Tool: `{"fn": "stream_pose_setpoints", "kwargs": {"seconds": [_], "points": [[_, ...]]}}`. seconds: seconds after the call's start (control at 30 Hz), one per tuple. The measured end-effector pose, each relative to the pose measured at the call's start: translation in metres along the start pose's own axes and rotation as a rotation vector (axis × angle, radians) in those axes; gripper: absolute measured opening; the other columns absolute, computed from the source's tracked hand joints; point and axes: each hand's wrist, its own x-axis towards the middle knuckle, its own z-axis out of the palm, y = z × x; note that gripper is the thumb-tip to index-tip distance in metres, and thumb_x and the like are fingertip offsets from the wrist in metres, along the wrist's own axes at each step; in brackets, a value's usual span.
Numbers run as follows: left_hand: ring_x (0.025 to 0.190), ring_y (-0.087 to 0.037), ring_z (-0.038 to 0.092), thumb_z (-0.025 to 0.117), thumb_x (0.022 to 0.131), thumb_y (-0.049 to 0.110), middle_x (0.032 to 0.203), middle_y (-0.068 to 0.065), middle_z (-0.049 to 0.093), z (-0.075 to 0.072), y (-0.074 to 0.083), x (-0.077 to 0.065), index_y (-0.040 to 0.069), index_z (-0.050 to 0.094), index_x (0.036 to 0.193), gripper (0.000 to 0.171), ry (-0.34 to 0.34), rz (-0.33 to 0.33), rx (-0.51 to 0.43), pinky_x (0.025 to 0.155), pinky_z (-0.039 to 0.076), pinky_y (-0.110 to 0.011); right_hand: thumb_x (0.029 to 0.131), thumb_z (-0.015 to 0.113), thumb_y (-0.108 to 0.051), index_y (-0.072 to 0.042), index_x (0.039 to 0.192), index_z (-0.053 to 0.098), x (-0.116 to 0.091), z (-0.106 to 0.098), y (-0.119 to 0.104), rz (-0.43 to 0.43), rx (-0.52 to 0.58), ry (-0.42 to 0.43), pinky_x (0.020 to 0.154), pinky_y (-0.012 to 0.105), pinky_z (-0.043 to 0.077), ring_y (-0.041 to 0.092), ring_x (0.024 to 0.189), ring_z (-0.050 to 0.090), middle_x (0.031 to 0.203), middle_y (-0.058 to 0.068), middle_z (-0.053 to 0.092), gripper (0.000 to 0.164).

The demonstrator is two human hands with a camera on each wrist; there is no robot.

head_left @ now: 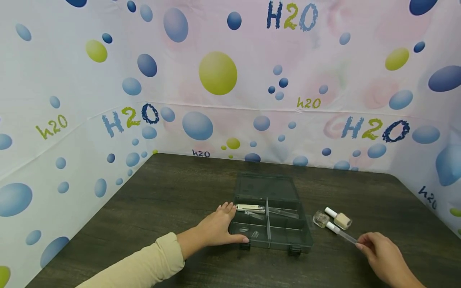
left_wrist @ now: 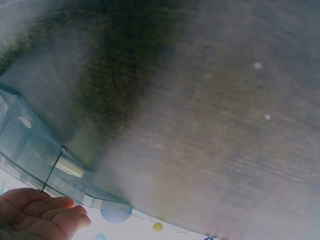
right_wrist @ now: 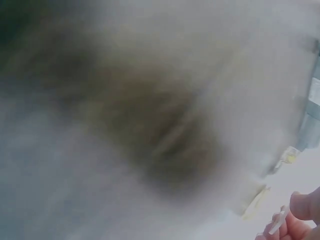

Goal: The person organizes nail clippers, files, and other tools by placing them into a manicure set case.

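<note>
A dark translucent organizer box point(head_left: 288, 236) lies with its lid raised at the back. Along its left side rests my left hand point(head_left: 216, 228), thumb at the front corner and fingers extended at the side wall. Inside the box are a nail clipper point(head_left: 250, 208), a clear flat stick point(head_left: 284, 213) and small clear pieces point(head_left: 255, 234). To the right, my right hand point(head_left: 383, 254) pinches one end of a thin translucent strip point(head_left: 347, 236), like a nail file, between thumb and fingers. Its far end overlaps the white cap of a clear nail polish bottle point(head_left: 320, 219).
A beige nail polish bottle point(head_left: 342, 221) with a white cap lies just behind the clear one, right of the box. The dark wooden table point(head_left: 180, 188) meets a bubble-printed curtain point(head_left: 259, 132) at the back and sides.
</note>
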Motion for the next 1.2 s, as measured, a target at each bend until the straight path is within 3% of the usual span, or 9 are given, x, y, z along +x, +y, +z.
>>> {"fn": "stream_pose_setpoints", "kwargs": {"seconds": [0.27, 0.43, 0.73, 1.2], "points": [[0.137, -0.036, 0.031, 0.06, 0.079, 0.062, 0.146, -0.023, 0.034, -0.001, -0.001, 0.0, -0.005, 0.037, 0.139, 0.094, -0.011, 0.006, 0.002, 0.111, 0.031, -0.048, 0.08, 0.068, -0.004, -0.002, 0.084, 0.064, 0.007, -0.005, -0.026, -0.066, 0.037, 0.125, 0.054, 0.022, 0.042, 0.005, 0.066, 0.049, 0.081, 0.004, 0.06, 0.006], [0.137, -0.036, 0.031, 0.06, 0.079, 0.062, 0.146, -0.023, 0.034, 0.0, -0.002, 0.0, -0.005, 0.037, 0.139, 0.094, -0.005, 0.011, 0.0, 0.11, 0.032, -0.048, 0.077, 0.071, -0.002, -0.004, 0.082, 0.065, 0.012, -0.006, -0.04, -0.134, 0.073, 0.19, 0.052, 0.02, 0.041, -0.003, 0.063, 0.044, 0.079, 0.001, 0.059, 0.008], [0.137, -0.036, 0.03, 0.06, 0.079, 0.063, 0.146, -0.023, 0.033, 0.001, -0.003, 0.001, -0.005, 0.036, 0.14, 0.094, -0.007, 0.01, -0.008, 0.111, 0.031, -0.048, 0.074, 0.072, 0.001, -0.007, 0.079, 0.065, 0.026, -0.005, -0.064, -0.248, 0.112, 0.261, 0.052, 0.02, 0.042, -0.004, 0.063, 0.043, 0.076, -0.002, 0.056, 0.012], [0.138, -0.035, 0.03, 0.059, 0.079, 0.062, 0.147, -0.022, 0.033, 0.0, -0.003, -0.001, -0.005, 0.036, 0.14, 0.094, -0.02, 0.007, -0.015, 0.111, 0.031, -0.047, 0.079, 0.069, -0.003, -0.009, 0.08, 0.064, 0.055, 0.011, -0.102, -0.392, 0.14, 0.087, 0.055, 0.021, 0.044, 0.004, 0.065, 0.046, 0.076, -0.003, 0.056, 0.008]]}}
